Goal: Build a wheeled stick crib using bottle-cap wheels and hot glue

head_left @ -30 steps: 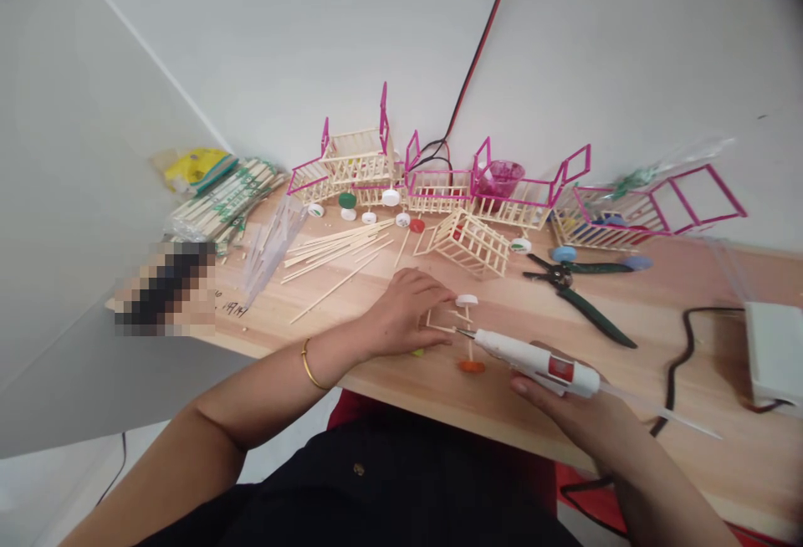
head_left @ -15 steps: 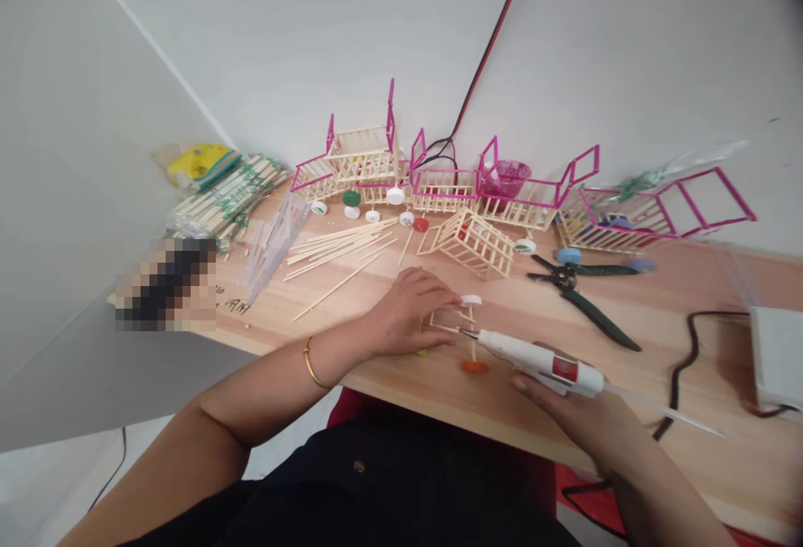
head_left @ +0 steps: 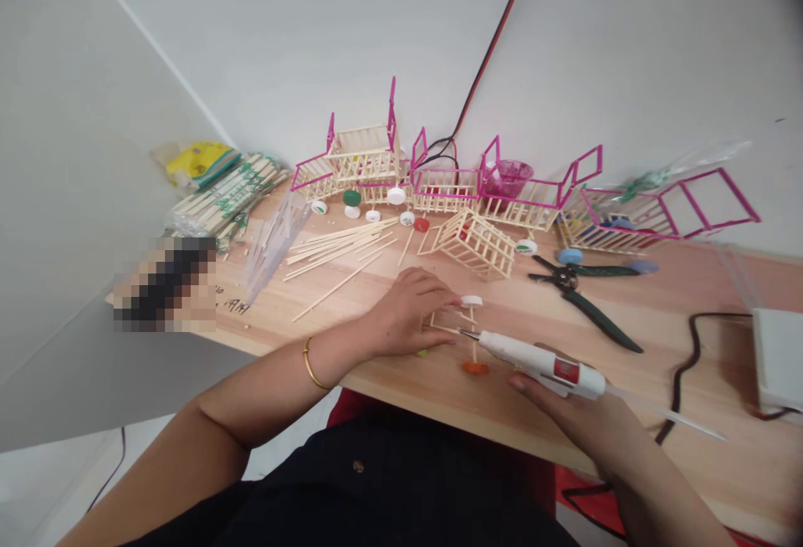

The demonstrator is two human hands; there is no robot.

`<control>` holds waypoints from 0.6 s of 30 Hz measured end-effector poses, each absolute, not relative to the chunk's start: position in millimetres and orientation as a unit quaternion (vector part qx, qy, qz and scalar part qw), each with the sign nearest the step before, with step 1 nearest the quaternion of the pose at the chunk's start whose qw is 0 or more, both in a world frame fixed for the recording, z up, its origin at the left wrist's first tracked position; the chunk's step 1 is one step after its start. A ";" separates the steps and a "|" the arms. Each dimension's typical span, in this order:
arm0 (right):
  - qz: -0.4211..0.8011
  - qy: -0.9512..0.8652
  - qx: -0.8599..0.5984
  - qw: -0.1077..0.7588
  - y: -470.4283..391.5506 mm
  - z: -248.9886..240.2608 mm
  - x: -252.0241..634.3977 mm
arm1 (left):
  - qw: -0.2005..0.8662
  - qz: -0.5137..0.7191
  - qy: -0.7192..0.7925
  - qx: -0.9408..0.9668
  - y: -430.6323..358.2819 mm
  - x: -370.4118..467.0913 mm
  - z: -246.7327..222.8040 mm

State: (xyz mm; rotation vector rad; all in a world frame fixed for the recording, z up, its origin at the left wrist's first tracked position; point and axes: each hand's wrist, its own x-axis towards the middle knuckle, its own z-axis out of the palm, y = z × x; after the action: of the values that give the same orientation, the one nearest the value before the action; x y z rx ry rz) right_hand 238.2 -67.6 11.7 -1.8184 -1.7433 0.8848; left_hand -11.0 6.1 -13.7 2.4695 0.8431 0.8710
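My left hand is closed on a small stick frame lying low on the table, its fingers and thumb at the frame's left side. A white bottle cap and an orange bottle cap sit as wheels at the two ends of a thin axle stick. Wrapped round a white hot glue gun is my right hand, with a clear glue stick jutting from the gun's back. The metal nozzle touches or nearly touches the frame by my left thumb; which, I cannot tell.
Behind stand several stick carts with pink edges and cap wheels. An unpainted stick cart lies nearer. Loose sticks, packaged sticks, green-handled pliers, a pink-stained cup and a white box with a black cable are around.
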 end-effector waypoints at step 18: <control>0.293 -0.627 -0.673 0.260 -66.8 17.0 241.5 | 0.194 0.325 0.299 0.876 6.0 -11.0 -11.1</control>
State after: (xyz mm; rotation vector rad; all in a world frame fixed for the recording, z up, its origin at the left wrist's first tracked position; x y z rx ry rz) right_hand 241.5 -66.8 17.0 -1.8225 -1.6991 0.7929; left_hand -11.0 6.0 -11.1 2.4565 0.8373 0.9122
